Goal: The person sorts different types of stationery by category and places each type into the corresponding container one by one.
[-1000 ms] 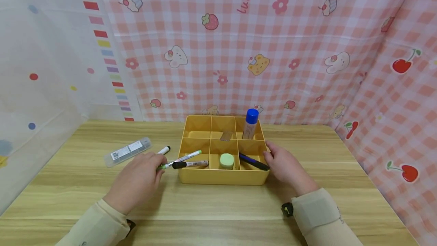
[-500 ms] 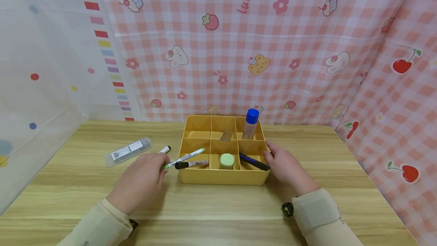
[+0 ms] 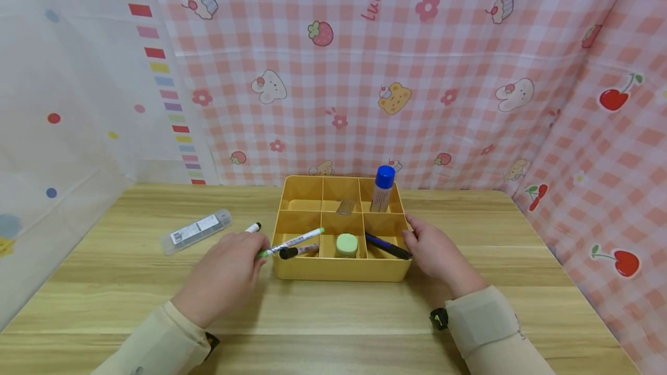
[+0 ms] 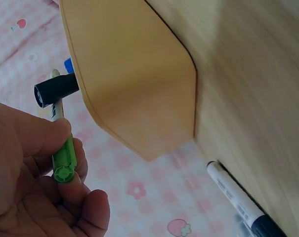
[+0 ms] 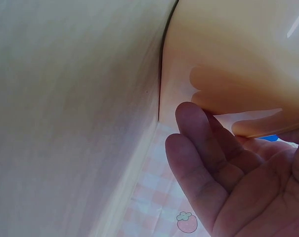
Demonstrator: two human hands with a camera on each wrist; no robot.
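My left hand (image 3: 226, 271) pinches a slim white marker with green ends (image 3: 299, 240) between thumb and fingers. Its far end reaches over the left side of a yellow divided storage box (image 3: 341, 269). A black-capped marker (image 3: 307, 249) leans in the front-left compartment, its cap (image 4: 55, 90) jutting over the rim beneath the held marker. My right hand (image 3: 438, 253) holds the box's right wall, thumb at the rim and fingers along the outside (image 5: 193, 163). The box also holds a pale green round-cornered item (image 3: 346, 245), dark pens (image 3: 388, 246) and a blue-capped glue stick (image 3: 383, 190).
Beyond my left hand, a white marker with a black end (image 3: 253, 227) lies on the wooden table (image 3: 333, 328). A clear flat plastic case (image 3: 195, 232) with a white label lies farther left. A small brownish piece (image 3: 345, 207) sits in the back-middle compartment. Patterned cloth surrounds the table.
My left hand has moved right, carrying the green-ended marker farther over the box. The black-capped marker in the box has slid slightly inward. My right hand and the box stay put.
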